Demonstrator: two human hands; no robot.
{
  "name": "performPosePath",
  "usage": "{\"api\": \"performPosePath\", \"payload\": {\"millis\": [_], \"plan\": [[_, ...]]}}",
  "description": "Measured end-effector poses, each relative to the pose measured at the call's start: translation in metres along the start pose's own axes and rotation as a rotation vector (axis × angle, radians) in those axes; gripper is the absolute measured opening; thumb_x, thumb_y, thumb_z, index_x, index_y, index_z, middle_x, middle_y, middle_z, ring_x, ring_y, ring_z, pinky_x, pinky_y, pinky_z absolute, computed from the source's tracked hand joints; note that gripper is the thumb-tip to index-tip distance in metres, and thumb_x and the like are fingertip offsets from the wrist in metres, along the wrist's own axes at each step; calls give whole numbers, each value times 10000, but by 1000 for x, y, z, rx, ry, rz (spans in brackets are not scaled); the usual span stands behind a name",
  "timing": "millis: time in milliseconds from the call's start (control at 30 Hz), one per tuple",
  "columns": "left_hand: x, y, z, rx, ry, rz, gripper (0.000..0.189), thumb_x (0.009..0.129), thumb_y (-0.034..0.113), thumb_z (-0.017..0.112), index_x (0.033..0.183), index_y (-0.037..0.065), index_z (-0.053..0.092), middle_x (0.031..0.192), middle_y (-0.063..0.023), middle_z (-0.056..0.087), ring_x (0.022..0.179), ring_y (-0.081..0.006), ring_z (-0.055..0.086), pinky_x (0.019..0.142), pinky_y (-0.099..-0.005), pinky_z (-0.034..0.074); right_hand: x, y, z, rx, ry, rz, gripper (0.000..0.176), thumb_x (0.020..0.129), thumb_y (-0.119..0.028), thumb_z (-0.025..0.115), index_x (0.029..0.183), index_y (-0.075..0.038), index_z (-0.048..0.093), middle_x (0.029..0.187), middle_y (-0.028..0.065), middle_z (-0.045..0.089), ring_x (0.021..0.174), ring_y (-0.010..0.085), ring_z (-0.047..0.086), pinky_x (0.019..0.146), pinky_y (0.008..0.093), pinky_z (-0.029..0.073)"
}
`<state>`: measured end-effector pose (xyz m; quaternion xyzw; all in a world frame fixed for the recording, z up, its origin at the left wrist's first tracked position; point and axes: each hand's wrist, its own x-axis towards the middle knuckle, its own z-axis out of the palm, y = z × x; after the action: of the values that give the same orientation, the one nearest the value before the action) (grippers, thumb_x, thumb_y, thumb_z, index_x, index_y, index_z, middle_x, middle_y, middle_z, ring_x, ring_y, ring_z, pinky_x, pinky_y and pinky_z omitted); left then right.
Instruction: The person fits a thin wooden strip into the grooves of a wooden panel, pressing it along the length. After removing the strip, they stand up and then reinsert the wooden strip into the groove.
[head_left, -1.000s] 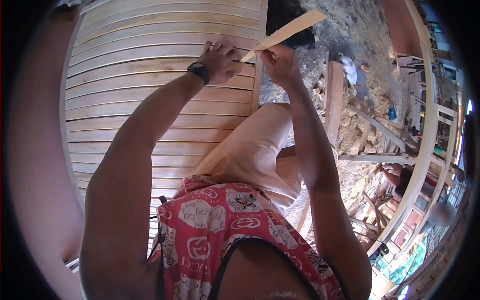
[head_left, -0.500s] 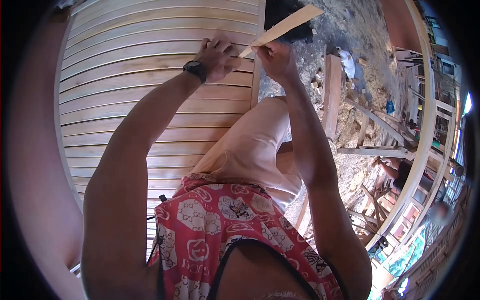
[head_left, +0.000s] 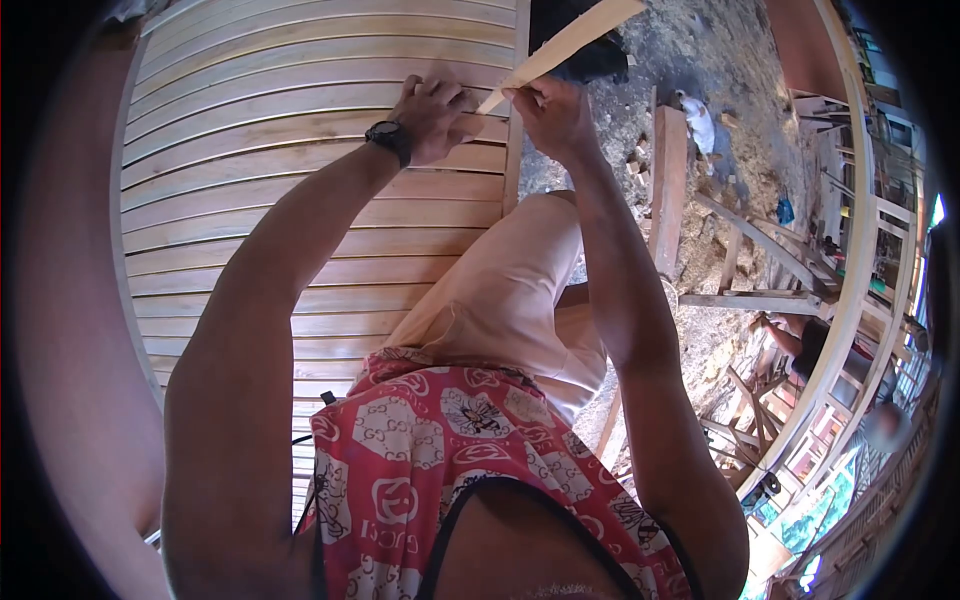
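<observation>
A thin, pale wooden strip (head_left: 575, 42) slants over the edge of a slatted wooden panel (head_left: 300, 120), its narrow tip pointing down toward the slats. The fingers of my right hand (head_left: 553, 118) pinch it near that lower end. My left hand (head_left: 435, 118), with a dark watch on the wrist, rests on the slats, its fingers spread. The tip of the strip lies right beside the left index finger and thumb. Part of the slats is hidden under my left forearm and my leg.
Right of the panel the ground (head_left: 740, 180) is strewn with shavings and offcuts. A wooden beam (head_left: 667, 190) and a timber frame (head_left: 750, 300) stand there, with a small white animal (head_left: 697, 125) close by. Another person (head_left: 810, 345) is farther right.
The strip's upper end has shifted slightly upward in view, while both hands stay almost in place. The background at right has moved a little with the camera.
</observation>
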<state>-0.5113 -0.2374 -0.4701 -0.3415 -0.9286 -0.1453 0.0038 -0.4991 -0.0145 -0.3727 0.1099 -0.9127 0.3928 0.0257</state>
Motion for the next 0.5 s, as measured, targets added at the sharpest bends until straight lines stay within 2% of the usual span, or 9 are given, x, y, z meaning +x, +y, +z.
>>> {"api": "performPosePath", "payload": {"millis": [67, 167, 233, 367, 500], "plan": [[-1, -1, 4, -1, 20, 14, 580, 904, 451, 742, 1357, 104, 639, 1342, -63, 573, 1306, -290, 470, 1117, -528, 326, -1, -4, -2, 82, -16, 63, 205, 942, -177, 753, 1103, -55, 781, 990, 180, 786, 865, 299, 788, 766, 381, 611], [0, 0, 1, 8, 49, 24, 560, 896, 434, 750, 1336, 102, 651, 1340, -57, 576, 1298, -286, 474, 1122, -525, 323, -1, -5, -2, 155, -24, 50, 202, 939, -151, 741, 1105, -41, 777, 1004, 177, 793, 903, 280, 795, 801, 368, 622], [2, 1, -3, -22, -69, 4, 583, 903, 391, 769, 1410, 153, 607, 1391, -62, 555, 1346, -291, 478, 1161, -566, 304, -1, 0, 2, 142, -21, 23, 205, 939, -136, 732, 1111, -33, 772, 1008, 180, 792, 914, 279, 795, 808, 365, 623], [-2, 9, -3, 14, -51, -40, 585, 923, 401, 739, 1429, 150, 586, 1440, -65, 544, 1403, -294, 455, 1165, -602, 306, -5, 9, 8, 126, -9, -25, 219, 934, -116, 734, 1128, -15, 745, 1013, 181, 789, 939, 285, 792, 804, 376, 625], [-3, 19, 19, 13, 6, -171, 543, 939, 420, 694, 1403, 154, 597, 1531, -73, 516, 1468, -311, 422, 1140, -693, 303, -8, 28, 11, 90, -40, -51, 225, 929, -87, 753, 1139, -15, 719, 992, 163, 776, 956, 280, 785, 808, 367, 620]]}}
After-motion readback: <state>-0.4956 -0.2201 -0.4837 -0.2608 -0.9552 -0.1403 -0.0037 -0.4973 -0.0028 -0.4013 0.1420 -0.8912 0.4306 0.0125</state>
